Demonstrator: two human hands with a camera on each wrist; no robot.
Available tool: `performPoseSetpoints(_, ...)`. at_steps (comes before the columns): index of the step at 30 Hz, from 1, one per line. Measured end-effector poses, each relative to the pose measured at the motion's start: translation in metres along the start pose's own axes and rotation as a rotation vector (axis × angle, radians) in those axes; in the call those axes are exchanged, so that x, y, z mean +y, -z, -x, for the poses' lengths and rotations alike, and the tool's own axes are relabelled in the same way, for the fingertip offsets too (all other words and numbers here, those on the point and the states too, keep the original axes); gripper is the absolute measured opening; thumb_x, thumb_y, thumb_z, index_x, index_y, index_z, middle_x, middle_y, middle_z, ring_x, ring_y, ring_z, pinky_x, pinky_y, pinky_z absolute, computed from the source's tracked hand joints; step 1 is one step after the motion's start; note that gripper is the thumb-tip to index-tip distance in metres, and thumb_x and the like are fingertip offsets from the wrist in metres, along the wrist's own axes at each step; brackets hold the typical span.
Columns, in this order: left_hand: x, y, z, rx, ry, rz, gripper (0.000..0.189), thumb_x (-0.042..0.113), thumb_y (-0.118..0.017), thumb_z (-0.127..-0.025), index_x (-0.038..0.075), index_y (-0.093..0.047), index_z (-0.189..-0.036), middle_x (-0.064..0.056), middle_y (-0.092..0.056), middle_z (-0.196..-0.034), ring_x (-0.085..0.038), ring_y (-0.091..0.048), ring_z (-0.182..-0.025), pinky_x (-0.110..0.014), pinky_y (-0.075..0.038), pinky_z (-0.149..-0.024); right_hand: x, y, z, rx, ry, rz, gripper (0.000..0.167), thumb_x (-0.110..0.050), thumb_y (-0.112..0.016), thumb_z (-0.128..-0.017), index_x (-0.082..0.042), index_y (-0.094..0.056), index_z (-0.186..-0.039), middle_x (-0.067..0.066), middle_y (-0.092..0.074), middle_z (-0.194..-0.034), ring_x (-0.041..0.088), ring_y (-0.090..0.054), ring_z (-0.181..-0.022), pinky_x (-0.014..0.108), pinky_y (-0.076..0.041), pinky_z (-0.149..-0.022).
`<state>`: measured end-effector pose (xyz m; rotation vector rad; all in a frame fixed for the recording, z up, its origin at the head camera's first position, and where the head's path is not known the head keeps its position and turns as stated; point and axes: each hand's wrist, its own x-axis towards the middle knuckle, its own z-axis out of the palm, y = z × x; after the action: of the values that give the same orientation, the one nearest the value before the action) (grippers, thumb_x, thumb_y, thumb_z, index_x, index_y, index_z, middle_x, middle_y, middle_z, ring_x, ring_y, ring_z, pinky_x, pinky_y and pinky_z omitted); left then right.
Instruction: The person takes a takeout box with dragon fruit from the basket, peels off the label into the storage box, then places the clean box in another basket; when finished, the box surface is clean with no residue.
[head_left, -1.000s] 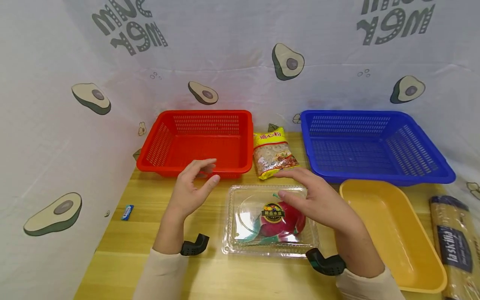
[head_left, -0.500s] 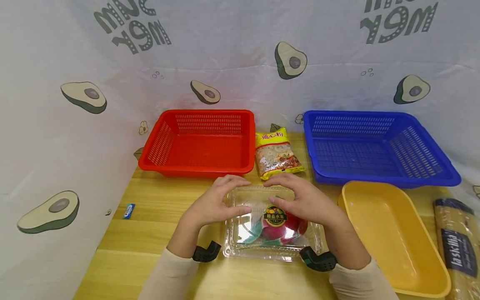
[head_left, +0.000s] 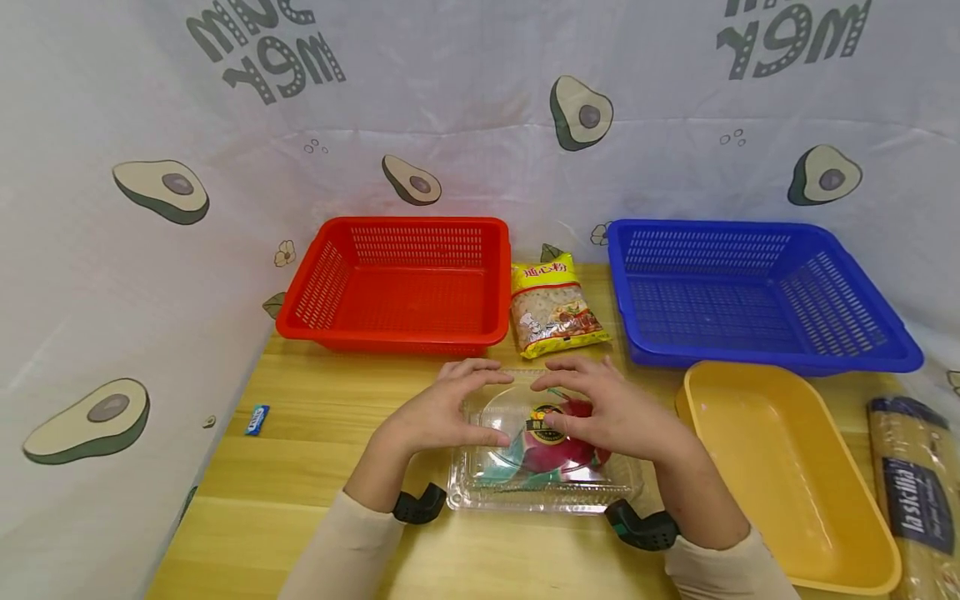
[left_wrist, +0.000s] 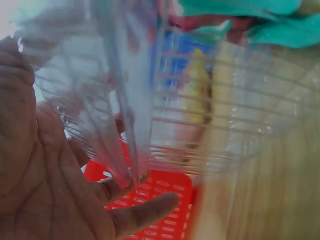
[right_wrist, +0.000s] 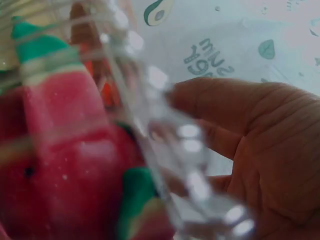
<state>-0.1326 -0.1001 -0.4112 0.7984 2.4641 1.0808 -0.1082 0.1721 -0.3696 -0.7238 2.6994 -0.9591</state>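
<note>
A clear plastic clamshell box (head_left: 517, 498) with a round dark label (head_left: 542, 427) lies on the wooden table. Through its lid shows a pink-red fruit (head_left: 551, 458) with green tips, like a dragon fruit; the right wrist view shows the same fruit (right_wrist: 75, 140) up close. My left hand (head_left: 442, 410) holds the box's left side, thumb over the lid and fingers along the far edge. On the other side my right hand (head_left: 618, 410) grips it likewise. The left wrist view has the ridged box wall (left_wrist: 175, 100) close to the left palm; blur hides the exact finger contact.
A red basket (head_left: 397, 340) stands at the back left, a blue basket (head_left: 750, 360) at the back right. Between them lies a yellow pasta bag (head_left: 558, 312). A yellow tray (head_left: 780, 467) and a spaghetti pack (head_left: 915, 500) sit right. A small blue packet (head_left: 257, 420) lies left.
Both hands have come down and inward from above the box, the left one moving right, to the box's two sides. The box has shifted very slightly.
</note>
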Motion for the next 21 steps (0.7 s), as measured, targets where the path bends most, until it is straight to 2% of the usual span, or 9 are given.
performPoseSetpoints(2,-0.002,-0.001,-0.001,-0.001,0.008,0.011,0.078,0.048,-0.086,-0.078,0.031,-0.053,-0.147,-0.001,-0.039,-0.161,-0.028,-0.030,-0.148,-0.063,-0.038,-0.114,0.002,-0.002,-0.002,0.000,0.007,0.012,0.033,-0.028,-0.078,-0.090,-0.022,-0.071,-0.122,0.015,-0.056,-0.146,0.042,-0.047,-0.140,0.079,-0.006,-0.117)
performPoseSetpoints(4,-0.006,-0.001,-0.003,0.000,0.008,0.040,0.078,0.046,-0.087,-0.077,0.032,-0.054,-0.146,-0.001,-0.039,-0.161,-0.028,-0.031,-0.149,-0.063,-0.037,-0.116,0.003,-0.004,-0.003,0.008,0.011,0.019,0.029,-0.028,-0.077,-0.091,-0.024,-0.072,-0.120,0.014,-0.056,-0.145,0.041,-0.047,-0.141,0.079,-0.004,-0.117)
performPoseSetpoints(7,-0.012,-0.002,-0.006,0.006,-0.007,0.108,0.074,0.040,-0.088,-0.078,0.032,-0.056,-0.145,-0.003,-0.038,-0.160,-0.029,-0.035,-0.149,-0.062,-0.035,-0.117,0.006,-0.009,-0.005,0.045,0.030,0.042,0.022,-0.025,-0.075,-0.093,-0.026,-0.073,-0.114,0.013,-0.058,-0.143,0.039,-0.048,-0.139,0.075,-0.011,-0.118)
performPoseSetpoints(11,-0.020,-0.004,-0.009,0.023,-0.023,0.193,0.069,0.033,-0.087,-0.081,0.031,-0.057,-0.143,-0.006,-0.037,-0.160,-0.029,-0.036,-0.148,-0.062,-0.034,-0.119,0.008,-0.017,-0.009,0.112,0.044,0.085,0.014,-0.023,-0.075,-0.093,-0.028,-0.074,-0.105,0.014,-0.062,-0.139,0.037,-0.051,-0.134,0.069,-0.022,-0.113)
performPoseSetpoints(17,-0.028,-0.005,-0.011,0.047,-0.048,0.267,0.062,0.025,-0.083,-0.085,0.026,-0.059,-0.142,-0.007,-0.040,-0.157,-0.030,-0.039,-0.145,-0.061,-0.034,-0.119,0.008,-0.027,-0.015,0.199,0.041,0.133,0.010,-0.022,-0.076,-0.091,-0.029,-0.069,-0.091,0.014,-0.065,-0.133,0.038,-0.055,-0.129,0.071,-0.027,-0.108)
performPoseSetpoints(21,-0.032,-0.005,-0.012,0.054,-0.063,0.308,0.061,0.022,-0.082,-0.087,0.022,-0.059,-0.143,-0.008,-0.041,-0.157,-0.031,-0.041,-0.142,-0.061,-0.036,-0.117,0.008,-0.031,-0.018,0.223,0.034,0.175,0.013,-0.022,-0.074,-0.092,-0.029,-0.065,-0.087,0.014,-0.066,-0.132,0.040,-0.056,-0.129,0.070,-0.028,-0.110)
